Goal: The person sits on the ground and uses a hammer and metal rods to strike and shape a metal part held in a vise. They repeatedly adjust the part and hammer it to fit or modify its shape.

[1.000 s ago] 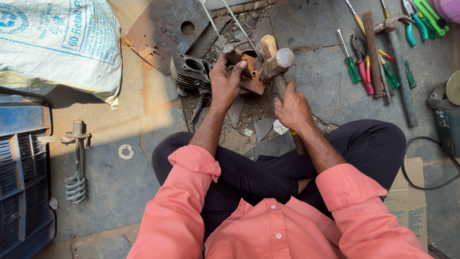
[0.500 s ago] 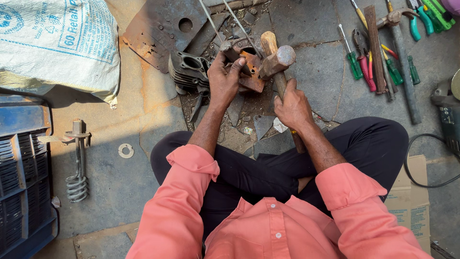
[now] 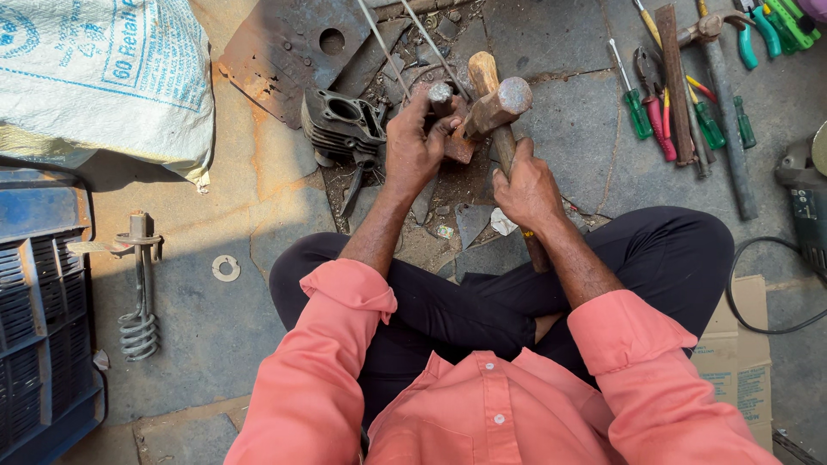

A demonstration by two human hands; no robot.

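Note:
My left hand [image 3: 415, 148] grips a short round metal piece [image 3: 441, 96] and holds it against a rusty part [image 3: 458, 146] on the ground. My right hand [image 3: 527, 191] is closed round the wooden handle of a hammer [image 3: 500, 103]. The hammer's steel head sits just right of the metal piece, close over the rusty part. A dark finned engine cylinder [image 3: 343, 125] lies directly left of my left hand. I sit cross-legged in black trousers and a salmon shirt.
Screwdrivers and pliers [image 3: 680, 112] and a second hammer [image 3: 728, 103] lie at the right. A power tool with cable [image 3: 805, 207] is far right. A rusty plate [image 3: 289, 52], white sack [image 3: 95, 77], blue crate [image 3: 39, 327], coil heater [image 3: 139, 293] and washer [image 3: 226, 269] lie left.
The hammer head has stayed near the metal piece with only slight shifts. Both hands keep their grip and place.

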